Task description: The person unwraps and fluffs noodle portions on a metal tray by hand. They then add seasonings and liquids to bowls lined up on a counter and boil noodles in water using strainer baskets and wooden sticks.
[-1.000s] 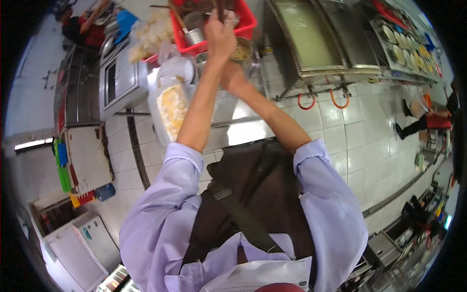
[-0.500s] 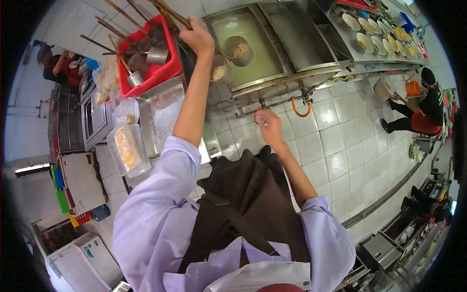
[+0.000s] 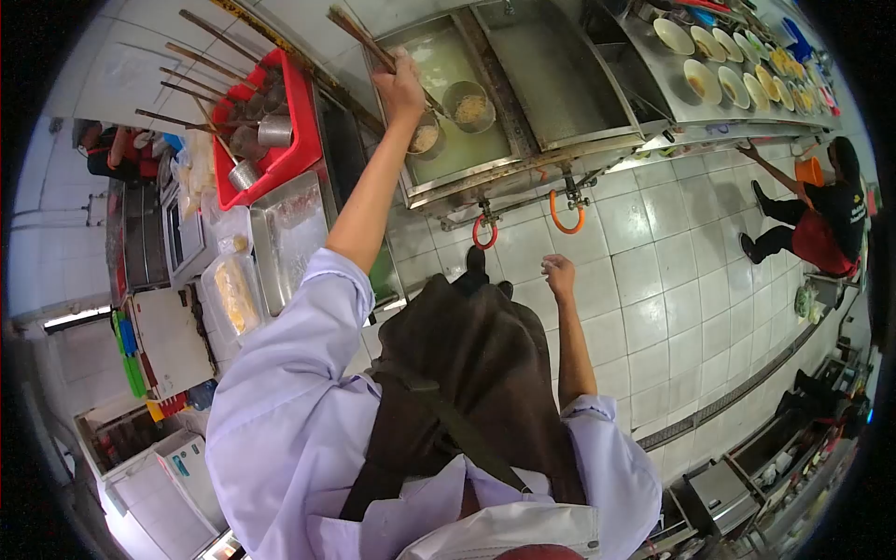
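- The left hand (image 3: 401,89) is wrapped tight around some long wooden handles (image 3: 357,37).
- Those handles seem to lead down to two round metal baskets. The back basket (image 3: 469,105) and the front basket (image 3: 427,138) are side by side, and each has pale bits of food in it. The bits are too small for me to name.
- Both baskets are inside the left tank (image 3: 467,175), which has cloudy, pale water in it. I cannot tell how deep they sit.
- The right hand (image 3: 559,273) hangs in the air over the floor (image 3: 644,252), well apart from the tank. Its fingers look bent and nothing shows in it, but I cannot tell if it is closed.
- The step in hand looks like holding the food baskets at the water with one hand.
- I think moving them calls for a firm grip and a slow, level lift, so no food tips out. The front basket looks near the tank's edge, so it could bump there.
- Other baskets with long handles stand in a red bin (image 3: 311,131), to the left of the tank.
- Far to the right, many bowls (image 3: 703,82) sit on a metal surface (image 3: 672,93).
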The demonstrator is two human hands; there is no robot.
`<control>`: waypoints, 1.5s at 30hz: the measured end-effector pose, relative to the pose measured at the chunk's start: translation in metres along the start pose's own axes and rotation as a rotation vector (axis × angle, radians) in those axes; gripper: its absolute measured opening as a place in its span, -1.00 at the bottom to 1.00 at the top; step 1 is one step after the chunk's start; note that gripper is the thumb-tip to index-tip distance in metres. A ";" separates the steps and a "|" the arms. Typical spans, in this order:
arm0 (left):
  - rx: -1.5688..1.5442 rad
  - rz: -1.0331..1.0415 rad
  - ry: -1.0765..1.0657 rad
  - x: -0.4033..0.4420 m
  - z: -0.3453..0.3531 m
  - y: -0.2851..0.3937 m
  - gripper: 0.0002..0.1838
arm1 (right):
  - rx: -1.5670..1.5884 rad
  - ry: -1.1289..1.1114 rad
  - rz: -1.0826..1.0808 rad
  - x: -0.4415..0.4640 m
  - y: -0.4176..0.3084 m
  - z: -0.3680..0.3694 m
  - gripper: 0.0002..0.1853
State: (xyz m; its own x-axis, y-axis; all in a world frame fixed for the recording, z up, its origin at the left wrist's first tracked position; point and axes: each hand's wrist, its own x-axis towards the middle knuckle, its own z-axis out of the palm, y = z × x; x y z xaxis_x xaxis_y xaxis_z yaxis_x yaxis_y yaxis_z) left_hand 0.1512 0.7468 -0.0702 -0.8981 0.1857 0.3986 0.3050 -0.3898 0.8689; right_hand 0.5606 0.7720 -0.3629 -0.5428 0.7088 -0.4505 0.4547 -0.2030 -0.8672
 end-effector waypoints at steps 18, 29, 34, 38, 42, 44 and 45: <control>0.128 -0.050 -0.130 -0.016 -0.018 -0.009 -0.78 | -0.029 0.252 0.055 0.096 -0.027 -0.101 -0.79; 0.549 0.386 0.348 -0.085 -0.043 0.012 -0.44 | 0.462 0.412 -0.127 0.345 -0.164 -0.258 -0.38; 1.202 -0.003 0.621 -0.286 -0.098 0.002 -0.50 | 0.437 0.523 -0.151 0.392 -0.169 -0.256 -0.65; 1.087 -0.472 0.963 -0.480 -0.146 -0.008 -0.69 | 0.393 0.648 -0.390 0.389 -0.209 -0.240 -0.85; 0.925 -0.677 0.782 -0.461 -0.173 -0.022 -0.76 | 0.462 0.192 -0.341 0.393 -0.270 -0.223 -0.83; 0.803 -0.918 0.452 -0.415 -0.202 -0.059 -0.76 | 0.371 0.152 -0.329 0.387 -0.294 -0.223 -0.78; 0.763 -1.059 0.258 -0.385 -0.203 -0.074 -0.75 | 0.181 0.325 -0.494 0.381 -0.304 -0.227 -0.74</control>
State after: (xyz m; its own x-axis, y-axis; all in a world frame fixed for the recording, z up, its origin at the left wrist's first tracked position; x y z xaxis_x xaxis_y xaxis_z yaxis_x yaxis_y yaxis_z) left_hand 0.4098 0.5215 -0.3475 -0.8187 -0.1245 -0.5605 -0.5497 0.4519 0.7026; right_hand 0.3754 1.2574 -0.2227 -0.4024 0.9123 0.0761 0.0623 0.1102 -0.9920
